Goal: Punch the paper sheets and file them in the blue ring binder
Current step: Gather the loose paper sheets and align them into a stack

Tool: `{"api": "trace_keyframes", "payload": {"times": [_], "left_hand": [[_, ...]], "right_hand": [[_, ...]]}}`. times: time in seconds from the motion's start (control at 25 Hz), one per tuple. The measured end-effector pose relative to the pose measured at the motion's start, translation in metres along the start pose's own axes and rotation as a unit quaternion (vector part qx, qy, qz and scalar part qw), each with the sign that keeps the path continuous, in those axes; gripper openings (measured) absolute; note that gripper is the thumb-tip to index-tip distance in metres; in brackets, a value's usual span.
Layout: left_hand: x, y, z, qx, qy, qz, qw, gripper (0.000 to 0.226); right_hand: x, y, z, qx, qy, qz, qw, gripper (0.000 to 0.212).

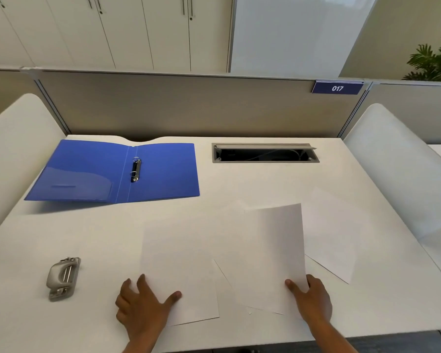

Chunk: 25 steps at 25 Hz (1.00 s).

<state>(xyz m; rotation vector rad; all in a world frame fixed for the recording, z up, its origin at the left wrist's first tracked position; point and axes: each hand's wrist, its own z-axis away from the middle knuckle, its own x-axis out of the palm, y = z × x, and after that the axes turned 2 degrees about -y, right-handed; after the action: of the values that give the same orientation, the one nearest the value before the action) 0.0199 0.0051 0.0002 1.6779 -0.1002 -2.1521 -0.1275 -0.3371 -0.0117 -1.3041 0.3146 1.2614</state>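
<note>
The blue ring binder (112,171) lies open and flat at the back left of the white desk, its two metal rings (135,169) standing in the spine. A grey hole punch (63,278) sits at the front left. Three white paper sheets are spread across the front right. My left hand (143,304) rests with spread fingers on the near corner of the left sheet (178,271). My right hand (312,299) pinches the lower right edge of the middle sheet (275,250), which is lifted and tilted up. The third sheet (334,235) lies flat further right.
An open cable tray (265,153) is sunk into the desk at the back. Grey partition panels with a "017" label (337,88) close off the back. White curved side screens (402,174) stand at both sides. A plant (435,59) is behind right.
</note>
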Motion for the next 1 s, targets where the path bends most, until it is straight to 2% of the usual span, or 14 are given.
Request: {"api": "trace_keyframes", "payload": {"times": [0.2,0.36,0.48,0.6,0.72,0.84,1.0], "left_hand": [[-0.004,0.004,-0.006,-0.024,-0.018,-0.017,0.999,0.126],[0.001,0.011,-0.007,-0.047,-0.032,0.004,0.998,0.131],[0.007,0.014,0.002,-0.045,-0.042,0.013,0.998,0.134],[0.008,0.021,0.013,-0.041,-0.04,-0.009,0.998,0.132],[0.01,0.026,0.023,-0.034,-0.031,-0.02,0.999,0.128],[0.016,0.033,0.031,-0.023,-0.034,0.005,0.999,0.123],[0.013,0.042,0.037,-0.034,-0.04,-0.035,0.998,0.116]], "right_hand": [[-0.011,0.006,-0.009,-0.001,-0.051,-0.156,0.987,0.02],[-0.02,-0.005,-0.028,-0.038,-0.105,-0.196,0.974,0.02],[-0.02,-0.023,-0.043,-0.085,-0.117,-0.142,0.979,0.021],[-0.015,-0.036,-0.053,-0.144,-0.083,0.008,0.986,0.031],[-0.006,-0.034,-0.05,-0.188,-0.043,0.139,0.971,0.037],[-0.001,-0.027,-0.046,-0.221,-0.011,0.148,0.964,0.033],[-0.003,-0.027,-0.053,-0.219,-0.04,0.162,0.961,0.04]]}}
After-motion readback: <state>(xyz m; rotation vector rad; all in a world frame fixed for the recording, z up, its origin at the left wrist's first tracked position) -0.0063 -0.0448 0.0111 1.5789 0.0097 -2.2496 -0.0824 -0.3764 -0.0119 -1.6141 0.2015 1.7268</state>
